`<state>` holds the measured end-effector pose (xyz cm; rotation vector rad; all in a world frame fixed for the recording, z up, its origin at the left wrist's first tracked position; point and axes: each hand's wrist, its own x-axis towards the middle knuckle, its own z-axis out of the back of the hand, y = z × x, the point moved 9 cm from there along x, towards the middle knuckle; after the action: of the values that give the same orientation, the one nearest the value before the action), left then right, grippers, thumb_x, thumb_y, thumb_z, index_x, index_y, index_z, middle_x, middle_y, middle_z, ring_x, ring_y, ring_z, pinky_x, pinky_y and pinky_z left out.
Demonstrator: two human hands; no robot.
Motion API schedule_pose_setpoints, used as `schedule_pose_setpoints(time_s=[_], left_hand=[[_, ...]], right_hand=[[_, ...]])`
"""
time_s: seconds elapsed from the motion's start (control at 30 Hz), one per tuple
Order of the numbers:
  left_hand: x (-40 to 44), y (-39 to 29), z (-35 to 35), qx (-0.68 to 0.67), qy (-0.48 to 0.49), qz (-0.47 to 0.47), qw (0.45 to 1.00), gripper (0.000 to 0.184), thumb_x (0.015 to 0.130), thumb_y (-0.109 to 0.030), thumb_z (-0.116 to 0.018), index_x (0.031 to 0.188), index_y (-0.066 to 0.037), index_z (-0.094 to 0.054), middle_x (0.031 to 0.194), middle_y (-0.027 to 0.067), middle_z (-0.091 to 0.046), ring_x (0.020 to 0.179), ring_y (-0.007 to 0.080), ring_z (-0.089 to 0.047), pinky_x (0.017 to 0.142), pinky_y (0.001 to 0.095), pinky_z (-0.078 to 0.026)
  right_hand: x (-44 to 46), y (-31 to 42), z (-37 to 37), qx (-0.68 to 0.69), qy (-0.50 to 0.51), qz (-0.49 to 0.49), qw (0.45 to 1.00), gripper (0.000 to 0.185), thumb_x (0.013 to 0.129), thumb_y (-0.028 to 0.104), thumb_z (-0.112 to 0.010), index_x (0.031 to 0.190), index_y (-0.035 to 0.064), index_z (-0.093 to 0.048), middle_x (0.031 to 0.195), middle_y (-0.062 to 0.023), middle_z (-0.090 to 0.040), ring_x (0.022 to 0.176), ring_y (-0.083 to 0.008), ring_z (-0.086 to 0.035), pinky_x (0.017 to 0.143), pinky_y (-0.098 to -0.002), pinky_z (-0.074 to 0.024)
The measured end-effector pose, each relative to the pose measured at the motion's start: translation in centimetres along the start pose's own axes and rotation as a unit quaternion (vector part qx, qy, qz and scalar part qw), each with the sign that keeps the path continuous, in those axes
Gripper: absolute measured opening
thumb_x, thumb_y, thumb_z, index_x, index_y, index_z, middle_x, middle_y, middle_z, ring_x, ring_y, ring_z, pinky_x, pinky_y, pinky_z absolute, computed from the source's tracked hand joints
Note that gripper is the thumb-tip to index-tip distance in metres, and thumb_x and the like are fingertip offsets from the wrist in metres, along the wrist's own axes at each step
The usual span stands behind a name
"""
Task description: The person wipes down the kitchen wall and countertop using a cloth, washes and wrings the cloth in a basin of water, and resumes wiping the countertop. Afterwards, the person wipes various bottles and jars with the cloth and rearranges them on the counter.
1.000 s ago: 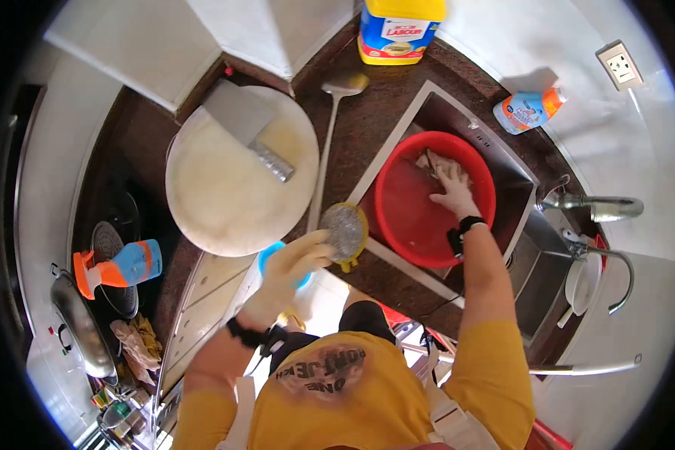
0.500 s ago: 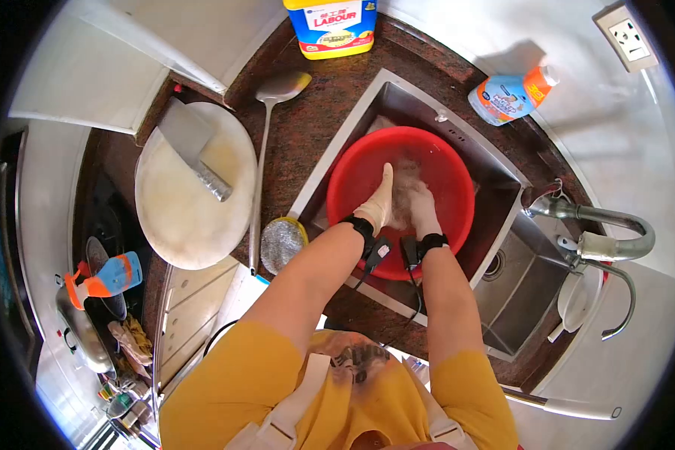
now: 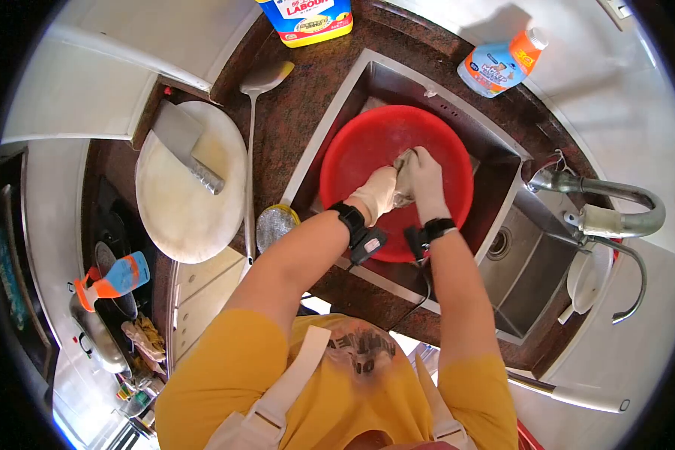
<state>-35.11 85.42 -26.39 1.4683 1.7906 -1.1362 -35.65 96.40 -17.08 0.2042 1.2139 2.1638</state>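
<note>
Both of my hands wear pale gloves and are over the red basin, which sits in the sink. A crumpled, wet grey-white cloth is bunched between them. My left hand is closed on the cloth's left side. Higher up and to the right, my right hand grips the cloth at its upper end, fingers curled. Reddish water seems to lie in the basin below. Black straps with small boxes are on both wrists.
A metal faucet stands right of the sink's second bowl. Left are a spatula, a round cutting board with a cleaver, and a scrubber. Behind are a spray bottle and a yellow-blue tub.
My hands have come up from the water, where they were apart, and now meet around the bunched cloth. The whole view has shifted slightly.
</note>
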Motion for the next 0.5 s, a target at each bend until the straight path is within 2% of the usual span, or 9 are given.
schedule_pose_setpoints(time_s=[0.07,0.13,0.2,0.23,0.27,0.33,0.37,0.4,0.5], left_hand=[[3.2,-0.3,0.9,0.032,0.106,-0.090,0.990,0.028,0.102,-0.024,-0.048,0.118,-0.006,-0.062,0.111,0.0132,-0.069,0.100,0.0279,-0.067,0.090,0.0447,-0.052],[5.5,-1.0,3.7,0.089,0.057,-0.129,0.986,0.029,0.100,-0.024,-0.053,0.113,-0.001,-0.063,0.110,0.0156,-0.069,0.100,0.0285,-0.067,0.088,0.0421,-0.052],[6.4,-3.0,7.7,0.206,-0.123,-0.168,0.956,0.036,0.100,-0.026,-0.052,0.117,0.004,-0.062,0.113,0.0170,-0.069,0.100,0.0286,-0.066,0.088,0.0414,-0.051],[0.6,-4.4,5.3,0.196,-0.169,-0.126,0.958,0.044,0.097,-0.028,-0.057,0.122,0.008,-0.060,0.121,0.0207,-0.066,0.106,0.0299,-0.065,0.091,0.0400,-0.049],[0.0,-4.6,5.0,0.193,-0.171,-0.126,0.958,0.044,0.097,-0.028,-0.057,0.122,0.008,-0.060,0.121,0.0207,-0.066,0.106,0.0299,-0.065,0.091,0.0400,-0.049],[-0.8,-5.0,6.6,0.339,-0.280,-0.109,0.892,0.048,0.087,-0.035,-0.067,0.117,0.003,-0.066,0.119,0.0202,-0.067,0.112,0.0323,-0.064,0.093,0.0409,-0.049],[0.3,-5.1,7.4,0.399,-0.273,-0.066,0.873,0.060,0.084,-0.036,-0.072,0.130,0.002,-0.060,0.130,0.0204,-0.063,0.119,0.0337,-0.062,0.096,0.0393,-0.048],[0.6,-4.9,7.9,0.399,-0.273,-0.064,0.873,0.060,0.084,-0.036,-0.072,0.130,0.002,-0.060,0.130,0.0204,-0.063,0.119,0.0337,-0.062,0.096,0.0393,-0.048],[0.7,-4.3,8.2,0.410,-0.286,-0.061,0.864,0.073,0.086,-0.050,-0.068,0.139,-0.001,-0.053,0.136,0.0200,-0.059,0.125,0.0339,-0.057,0.102,0.0436,-0.045]], right_hand=[[1.1,-3.0,-0.5,-0.023,0.018,0.029,0.999,0.029,0.096,0.025,-0.052,0.109,0.0022,-0.064,0.099,-0.0268,-0.066,0.098,-0.0449,-0.063,0.082,-0.0493,-0.0505],[1.5,-5.4,-1.0,-0.103,0.043,0.002,0.994,0.031,0.096,0.027,-0.054,0.110,0.0013,-0.064,0.098,-0.0268,-0.066,0.098,-0.0447,-0.063,0.083,-0.0498,-0.0499],[1.9,-7.9,-1.0,-0.057,0.013,0.009,0.998,0.033,0.095,0.029,-0.054,0.111,0.0015,-0.064,0.103,-0.0259,-0.065,0.101,-0.0444,-0.062,0.085,-0.0495,-0.0493],[1.8,-8.1,-1.7,-0.110,0.042,0.035,0.992,0.033,0.095,0.028,-0.054,0.114,0.0028,-0.064,0.108,-0.0255,-0.064,0.104,-0.0439,-0.061,0.088,-0.0499,-0.0486],[1.6,-8.1,-2.3,-0.162,0.071,0.061,0.982,0.033,0.094,0.027,-0.055,0.116,0.0041,-0.064,0.113,-0.0250,-0.064,0.108,-0.0435,-0.060,0.090,-0.0503,-0.0479],[1.4,-8.8,-2.5,-0.225,0.128,0.040,0.965,0.032,0.094,0.025,-0.053,0.117,0.0050,-0.064,0.113,-0.0261,-0.062,0.109,-0.0434,-0.058,0.092,-0.0496,-0.0473],[1.2,-9.5,-2.8,-0.287,0.180,0.019,0.941,0.032,0.094,0.022,-0.052,0.118,0.0059,-0.064,0.113,-0.0272,-0.061,0.111,-0.0433,-0.057,0.094,-0.0488,-0.0467],[1.2,-10.1,-2.8,-0.287,0.182,0.017,0.940,0.032,0.094,0.022,-0.052,0.118,0.0059,-0.064,0.113,-0.0272,-0.061,0.111,-0.0433,-0.057,0.094,-0.0488,-0.0467],[1.4,-12.9,-3.0,-0.233,0.130,-0.076,0.961,0.040,0.092,0.019,-0.052,0.129,0.0054,-0.061,0.127,-0.0219,-0.062,0.120,-0.0370,-0.058,0.101,-0.0482,-0.0445]])
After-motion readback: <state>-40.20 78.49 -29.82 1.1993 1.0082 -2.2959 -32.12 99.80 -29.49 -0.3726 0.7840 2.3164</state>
